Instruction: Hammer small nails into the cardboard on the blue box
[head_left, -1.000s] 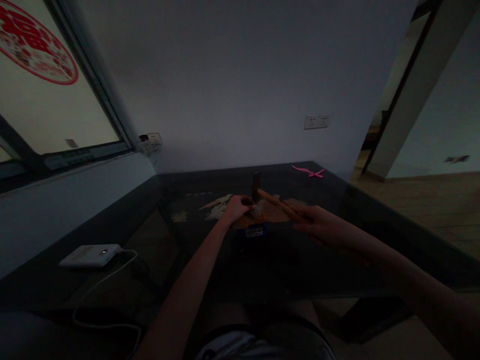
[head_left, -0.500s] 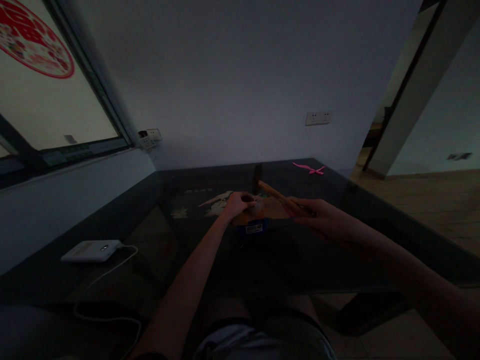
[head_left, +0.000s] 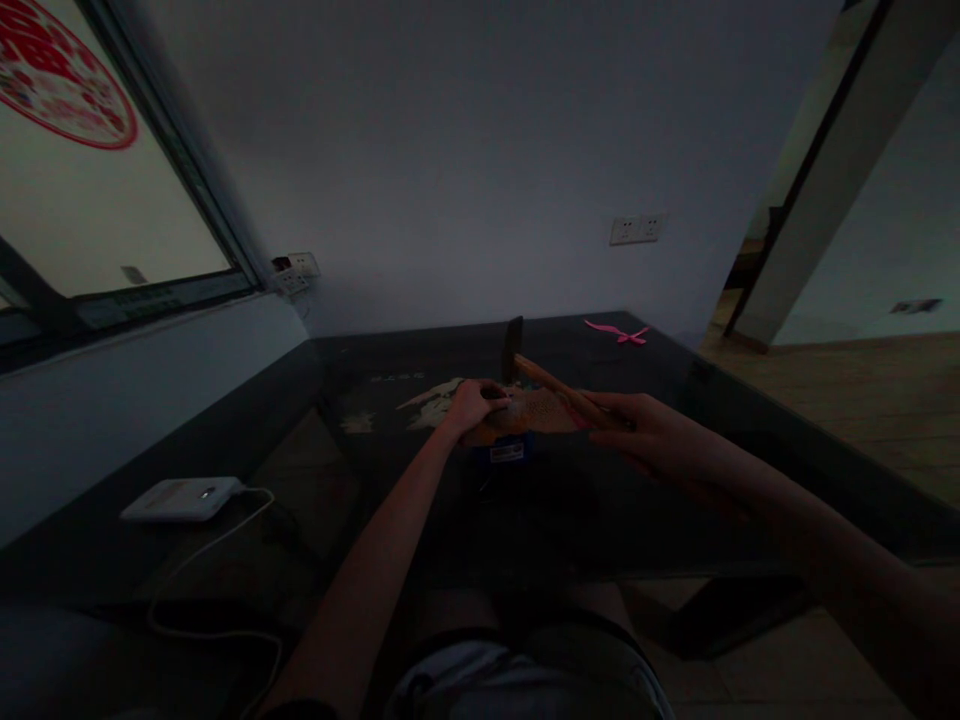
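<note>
My right hand [head_left: 645, 428] is wrapped round the wooden handle of a hammer [head_left: 553, 381], whose dark head stands just past my left fingers. My left hand [head_left: 471, 406] rests on a brown, patterned flat piece [head_left: 543, 408], thumb and forefinger pinched together. What is between those fingers is too dark and small to make out. Under the brown piece, a blue box [head_left: 517, 449] with a white label shows at the front. The hammer head is close to the brown piece; whether they touch I cannot tell.
A dark glossy table [head_left: 420, 520] reaches to the wall. At its left lies a white power bank [head_left: 184, 498] with a white cable [head_left: 217, 545]. A pink ribbon [head_left: 619, 333] lies at the back right. Pale worn patches [head_left: 433, 405] mark the tabletop left of the hands.
The hammer head appears slightly higher and tilted a little differently. Both hands stay in nearly the same place. The whole view has shifted slightly.
</note>
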